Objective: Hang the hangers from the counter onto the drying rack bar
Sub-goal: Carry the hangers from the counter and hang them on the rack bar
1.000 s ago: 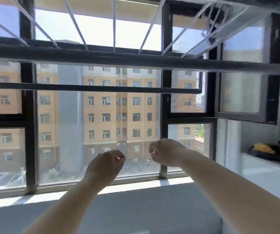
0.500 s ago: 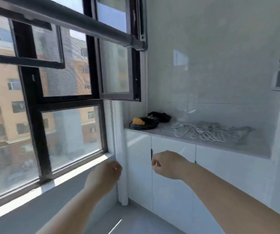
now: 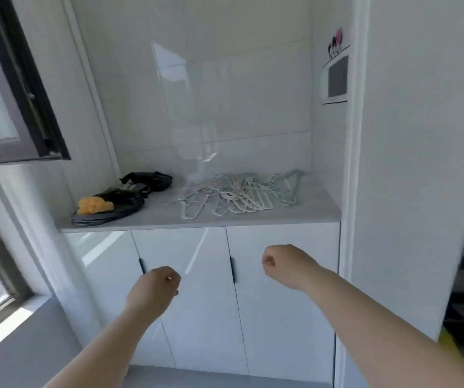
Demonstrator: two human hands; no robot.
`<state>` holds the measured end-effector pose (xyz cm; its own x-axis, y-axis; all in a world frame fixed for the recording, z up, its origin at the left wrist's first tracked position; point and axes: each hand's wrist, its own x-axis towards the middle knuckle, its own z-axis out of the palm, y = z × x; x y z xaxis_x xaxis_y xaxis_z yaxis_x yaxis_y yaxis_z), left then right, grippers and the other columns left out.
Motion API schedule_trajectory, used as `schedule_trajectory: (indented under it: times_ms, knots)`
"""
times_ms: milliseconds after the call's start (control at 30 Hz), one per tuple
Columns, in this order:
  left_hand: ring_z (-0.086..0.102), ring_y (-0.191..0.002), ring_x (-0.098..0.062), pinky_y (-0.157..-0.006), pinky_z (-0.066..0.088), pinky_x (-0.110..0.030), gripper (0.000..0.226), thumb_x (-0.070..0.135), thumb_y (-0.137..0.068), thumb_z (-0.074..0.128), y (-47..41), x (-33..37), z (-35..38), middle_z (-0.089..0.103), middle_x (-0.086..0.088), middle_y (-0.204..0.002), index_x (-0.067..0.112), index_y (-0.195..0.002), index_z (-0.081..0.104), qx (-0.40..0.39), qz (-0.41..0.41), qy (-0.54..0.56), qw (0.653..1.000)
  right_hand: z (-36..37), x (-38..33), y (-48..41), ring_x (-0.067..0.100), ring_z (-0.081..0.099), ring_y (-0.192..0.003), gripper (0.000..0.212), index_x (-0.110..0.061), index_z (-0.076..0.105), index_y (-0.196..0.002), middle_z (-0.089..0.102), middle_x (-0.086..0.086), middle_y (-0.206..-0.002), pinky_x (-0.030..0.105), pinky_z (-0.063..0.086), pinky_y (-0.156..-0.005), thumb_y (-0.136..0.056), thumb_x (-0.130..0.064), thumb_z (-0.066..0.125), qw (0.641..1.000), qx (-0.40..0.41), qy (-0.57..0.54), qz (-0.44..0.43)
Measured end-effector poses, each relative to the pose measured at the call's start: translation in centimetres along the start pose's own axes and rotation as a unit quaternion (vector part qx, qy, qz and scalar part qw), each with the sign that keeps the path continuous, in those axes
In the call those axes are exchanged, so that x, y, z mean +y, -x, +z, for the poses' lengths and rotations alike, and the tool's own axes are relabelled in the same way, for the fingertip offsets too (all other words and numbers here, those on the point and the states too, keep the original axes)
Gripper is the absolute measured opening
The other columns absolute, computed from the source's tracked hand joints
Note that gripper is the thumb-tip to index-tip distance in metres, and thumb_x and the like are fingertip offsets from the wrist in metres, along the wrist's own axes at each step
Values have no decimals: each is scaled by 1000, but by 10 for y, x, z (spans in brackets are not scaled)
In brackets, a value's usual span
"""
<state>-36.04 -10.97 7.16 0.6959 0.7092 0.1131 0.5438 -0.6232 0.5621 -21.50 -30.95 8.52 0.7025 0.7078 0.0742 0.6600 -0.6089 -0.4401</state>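
Note:
A tangled pile of pale plastic hangers (image 3: 236,196) lies on the grey counter (image 3: 303,212) in a white alcove, toward its right half. My left hand (image 3: 152,289) and my right hand (image 3: 284,266) are held out in front of the white cabinet doors, below the counter's edge. Both have their fingers curled into loose fists and hold nothing. Neither hand touches the hangers. The drying rack bar is out of view.
A black bag (image 3: 119,204) with a yellow cloth (image 3: 93,205) on it sits on the counter's left end. An open dark window frame (image 3: 26,102) juts in at the upper left. A white wall (image 3: 415,163) bounds the alcove on the right.
My view has swung right, from the window and rack bars to the counter alcove, now straight ahead and closer. Both hands kept their curled pose in front of me.

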Motion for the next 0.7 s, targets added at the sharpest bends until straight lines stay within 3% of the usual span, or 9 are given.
schedule_trajectory:
  times_ms: [133,200,333,467,567,700]
  knots:
    - [59,-75,-22,-59,39,-24,28,15,-84,45,-50,25,46,62,7,-66,22,-57,52,-43,17,12,999,-5,63,-36,18,49,-84,13,-19,51,-83,56,0,-97,20,37,-63,-88,-15,40,997,18,-23,74]
    - [61,-81,-25,-63,43,-25,24,15,-85,43,-77,38,63,65,1,-75,15,-67,59,-56,16,9,998,-9,85,-64,16,45,-81,13,-19,49,-81,56,-1,-97,20,33,-57,-88,-14,39,994,37,-16,99]
    - [56,-77,-26,-66,40,-24,23,14,-85,41,-139,62,90,68,-10,-89,8,-83,63,-34,-2,16,999,-14,122,-134,21,52,-99,16,-20,56,-95,59,3,-116,24,37,-76,-89,-16,42,994,50,-7,94]
    - [49,-74,-22,-67,40,-24,19,13,-86,40,-193,87,112,63,-10,-86,12,-82,59,-1,-36,28,999,-14,153,-200,25,47,-113,16,-19,51,-103,54,10,-122,26,35,-76,-90,-17,43,995,64,55,58]
    - [51,-78,-22,-67,38,-24,19,17,-89,43,-228,99,133,62,-7,-90,14,-87,61,23,-45,48,998,-7,177,-245,24,40,-118,37,-13,40,-126,46,7,-128,29,35,-90,-90,-20,42,986,107,125,29]
    - [50,-81,-17,-71,34,-22,16,19,-89,48,-253,102,156,64,-3,-98,15,-96,63,53,-63,65,994,-1,194,-292,21,29,-132,52,-10,31,-138,34,11,-143,28,23,-107,-89,-22,46,982,141,127,-19]
